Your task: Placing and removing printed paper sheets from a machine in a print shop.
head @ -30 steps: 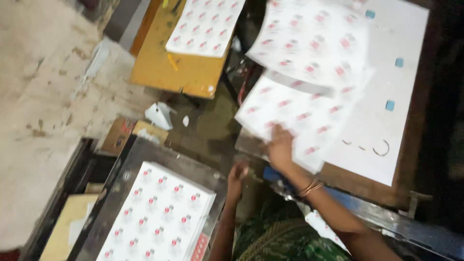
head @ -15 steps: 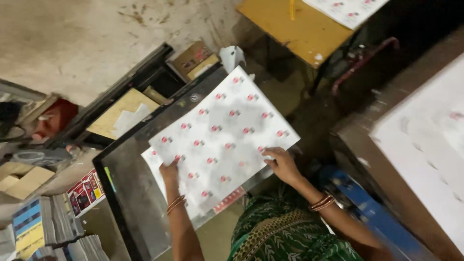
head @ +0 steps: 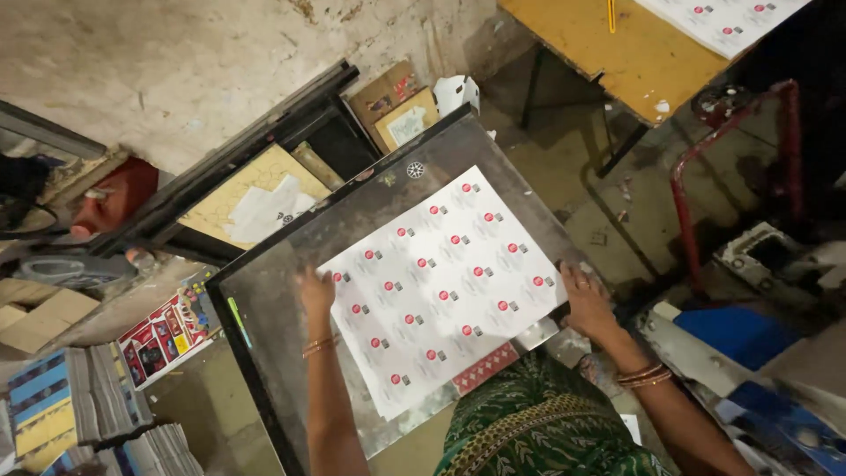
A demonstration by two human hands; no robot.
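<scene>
A white sheet printed with rows of red-and-grey marks [head: 441, 286] lies flat on a dark metal tray [head: 264, 300] in front of me. My left hand [head: 315, 291] rests with fingers spread on the sheet's left edge. My right hand [head: 585, 300] lies flat at the sheet's right edge, near the tray's rim. Neither hand grips anything. A red patterned strip [head: 485, 368] shows under the sheet's near edge.
A yellow wooden table [head: 634, 53] with more printed sheets [head: 723, 22] stands at the upper right, a red metal frame [head: 731, 167] beside it. Stacks of printed paper [head: 79, 414] sit at the lower left. Cardboard pieces [head: 397, 110] and black frames [head: 264, 141] lie behind the tray.
A second ago I was at the right-hand table with the sheets. The view swung to the tray, and the printed sheet now lies flat on it with both hands at its edges.
</scene>
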